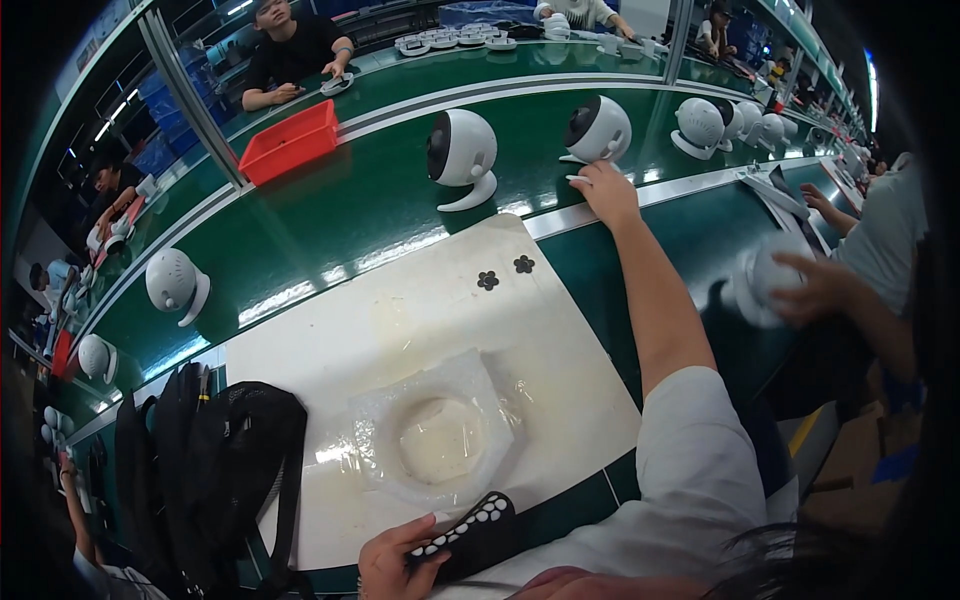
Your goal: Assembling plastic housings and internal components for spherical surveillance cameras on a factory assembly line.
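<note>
From my end, the L hand point(393, 562) is closed on one end of a dark strip point(468, 530) w/ rows of white round dots, low in view; that end grip prob leaves most dots uncovered. The R hand point(606, 190) is stretched fwd to the white-and-black device point(602, 130) on the green belt point(375, 215), fingers bunched narrow at its base; looks like contact, can't tell if it's a firm grip. Arm's reaching far bc the device sits beyond the board. The foam block point(475, 385) lies on the white board point(565, 380), round hollow up, a shape I'd judge suits a rounded body; shiny clear film round it prob holds it down. Two dark flower-shaped pads point(487, 281) lie nr the board's far edge, in easy R-hand reach. A 2nd device point(465, 150) stands on its own curved foot, L of the 1st. Brands/labels: no writing I can make out on devices, strip or board at this res.
</note>
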`<state>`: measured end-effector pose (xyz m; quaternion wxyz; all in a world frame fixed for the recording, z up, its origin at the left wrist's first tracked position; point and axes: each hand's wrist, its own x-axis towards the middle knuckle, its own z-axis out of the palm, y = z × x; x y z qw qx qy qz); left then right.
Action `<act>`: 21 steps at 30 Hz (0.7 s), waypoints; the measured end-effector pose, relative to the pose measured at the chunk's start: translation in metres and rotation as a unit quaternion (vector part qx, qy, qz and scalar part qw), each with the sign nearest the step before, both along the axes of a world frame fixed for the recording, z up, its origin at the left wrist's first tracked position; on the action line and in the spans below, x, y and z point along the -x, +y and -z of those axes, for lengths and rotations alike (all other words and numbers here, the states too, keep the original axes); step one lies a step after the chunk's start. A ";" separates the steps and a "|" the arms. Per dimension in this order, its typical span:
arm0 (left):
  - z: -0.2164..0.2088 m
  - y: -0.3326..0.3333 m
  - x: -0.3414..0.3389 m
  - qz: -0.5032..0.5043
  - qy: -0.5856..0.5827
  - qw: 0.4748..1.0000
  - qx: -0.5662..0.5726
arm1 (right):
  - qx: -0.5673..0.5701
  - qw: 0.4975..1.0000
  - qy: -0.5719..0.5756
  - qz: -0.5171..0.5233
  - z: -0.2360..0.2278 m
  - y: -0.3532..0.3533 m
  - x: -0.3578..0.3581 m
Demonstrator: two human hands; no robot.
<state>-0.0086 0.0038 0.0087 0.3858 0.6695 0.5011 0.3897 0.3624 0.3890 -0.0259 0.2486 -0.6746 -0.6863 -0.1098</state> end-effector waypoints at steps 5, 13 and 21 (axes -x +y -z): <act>0.007 -0.004 -0.006 -0.109 0.092 0.982 -0.128 | -0.203 0.976 0.061 -0.049 -0.018 -0.027 0.030; 0.011 -0.005 -0.009 -0.111 0.054 0.985 -0.120 | -0.317 0.894 0.268 -0.169 -0.062 -0.106 0.056; 0.006 -0.003 -0.006 -0.060 -0.053 0.982 -0.169 | 0.175 0.675 0.642 -0.319 -0.109 -0.215 0.140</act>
